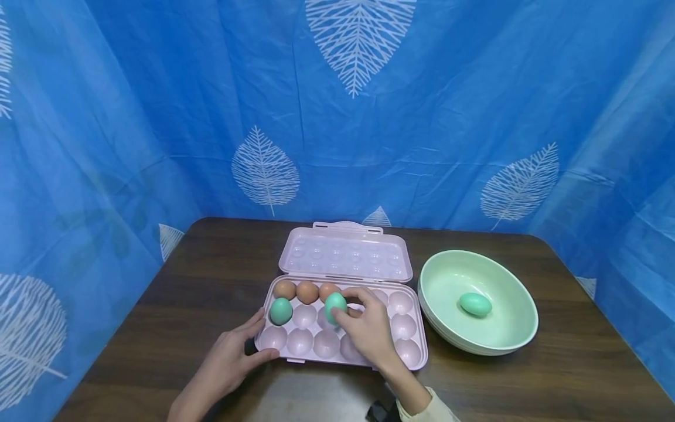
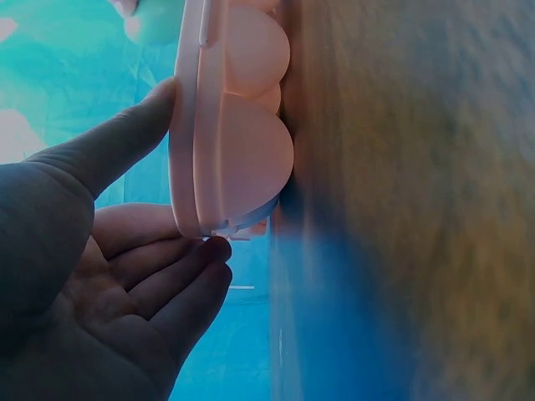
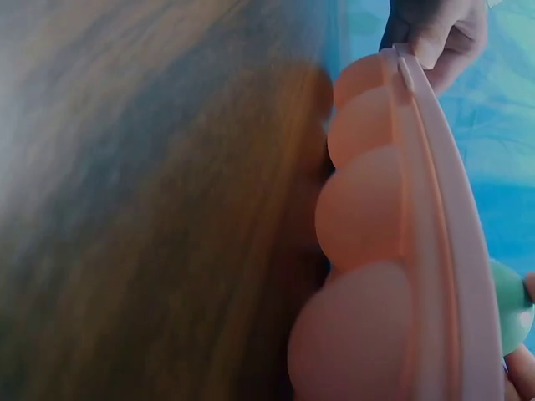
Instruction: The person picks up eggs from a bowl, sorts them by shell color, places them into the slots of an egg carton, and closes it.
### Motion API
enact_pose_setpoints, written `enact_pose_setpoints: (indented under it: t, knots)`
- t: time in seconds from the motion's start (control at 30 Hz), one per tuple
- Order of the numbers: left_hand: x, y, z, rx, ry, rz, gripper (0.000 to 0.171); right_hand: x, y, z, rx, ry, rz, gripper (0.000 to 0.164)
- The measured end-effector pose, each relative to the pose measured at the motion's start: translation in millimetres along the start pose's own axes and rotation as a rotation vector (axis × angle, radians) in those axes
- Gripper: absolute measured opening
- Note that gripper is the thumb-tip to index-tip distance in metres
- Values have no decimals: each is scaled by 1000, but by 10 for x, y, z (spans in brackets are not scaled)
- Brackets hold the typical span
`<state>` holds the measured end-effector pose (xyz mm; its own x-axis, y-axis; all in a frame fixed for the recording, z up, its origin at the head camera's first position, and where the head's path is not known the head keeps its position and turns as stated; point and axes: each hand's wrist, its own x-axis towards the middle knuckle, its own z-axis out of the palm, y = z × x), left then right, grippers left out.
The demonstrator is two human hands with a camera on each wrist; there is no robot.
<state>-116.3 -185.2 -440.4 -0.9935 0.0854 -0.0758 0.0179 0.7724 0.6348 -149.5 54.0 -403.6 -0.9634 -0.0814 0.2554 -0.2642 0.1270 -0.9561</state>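
A pale pink egg box (image 1: 299,341) lies with its lid (image 1: 345,253) folded back. Three brown eggs (image 1: 307,292) show in its back row, and a green egg (image 1: 280,311) sits in the middle row at the left end. My left hand (image 1: 232,354) holds the box by its front left corner, thumb on the front rim and fingers along the left side. Over the middle row, my right hand (image 1: 366,331) pinches another green egg (image 1: 336,308) between thumb and fingers. That hand hides some of the cups behind it.
A light green bowl (image 1: 511,334) stands close to the right of the box, with one green egg (image 1: 476,304) lying in it. Dark wooden table (image 1: 221,275) surrounds them. A blue leaf-print curtain (image 1: 422,146) hangs behind and at both sides.
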Motion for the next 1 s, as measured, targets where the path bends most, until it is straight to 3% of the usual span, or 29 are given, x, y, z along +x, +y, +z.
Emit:
enact_pose_setpoints:
  t: [0.47,0.67,1.0]
  knots:
    - [17,-8,12,-4,4,-2,80,78,110,252,81,-7,8,27]
    - [8,-14,17,-6,9,7,79,118,155,333,101,-28,60,27]
    - [10,-34,42,-3,14,20,79,131,193,404,31,-122,29,25]
